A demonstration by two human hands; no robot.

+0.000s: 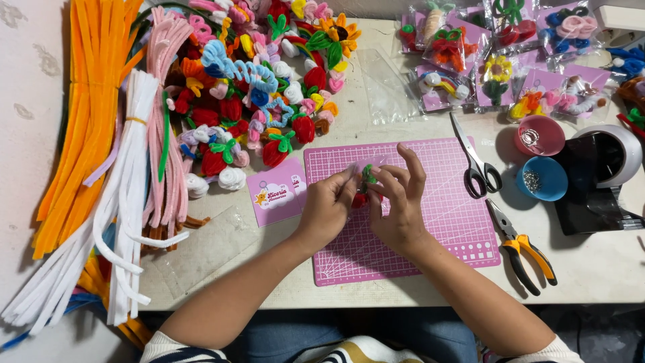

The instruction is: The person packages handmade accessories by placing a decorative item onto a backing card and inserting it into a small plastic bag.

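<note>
Both hands meet over a pink cutting mat (437,222) at the table's middle. My left hand (329,205) and my right hand (398,198) pinch a small pipe-cleaner strawberry (367,183) between their fingertips, red below with a green top. A clear plastic sleeve seems to lie around it, though I cannot tell for sure. A pink printed card (277,191) lies just left of the mat, beside my left hand.
Bundles of orange, white and pink pipe cleaners (101,134) fill the left side. A heap of pipe-cleaner flowers and strawberries (255,87) lies behind. Packaged pieces (497,54) sit at back right. Scissors (477,161), pliers (521,245), two small bowls (541,158) and a black device (598,181) lie right.
</note>
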